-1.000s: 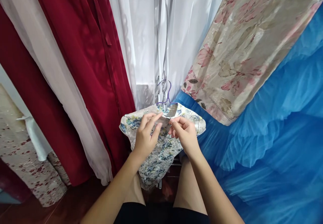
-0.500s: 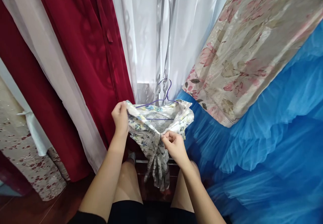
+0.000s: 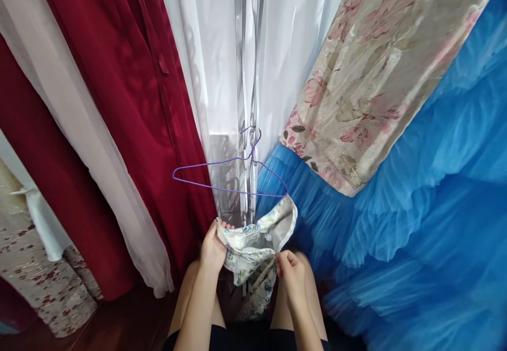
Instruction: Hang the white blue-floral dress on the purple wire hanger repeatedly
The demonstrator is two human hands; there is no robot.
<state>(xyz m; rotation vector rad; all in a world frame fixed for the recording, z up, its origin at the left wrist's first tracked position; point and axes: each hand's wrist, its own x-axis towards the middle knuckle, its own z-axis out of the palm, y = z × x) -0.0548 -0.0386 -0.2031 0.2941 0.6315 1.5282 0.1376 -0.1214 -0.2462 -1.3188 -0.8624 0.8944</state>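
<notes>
The floral garment (image 3: 253, 245) is being pinched by the left hand (image 3: 212, 249) and the right hand (image 3: 292, 276), just below the purple hanger (image 3: 222, 188).

daylight is passed from behind through the white curtain (image 3: 222, 50), which is backlit and nearly blown out at the top. a grey shadow patch is cast on its lower part, behind the purple hanger (image 3: 233, 174). the red dress (image 3: 130, 103) and blue tulle (image 3: 415, 198) are evenly lit, with saturated colours. the floor (image 3: 127, 324) is dim. the left hand (image 3: 212, 248), right hand (image 3: 292, 274) and floral garment (image 3: 253, 245) are rendered sharp, with no motion blur. wide-angle stretch is seen at the edges.
</notes>
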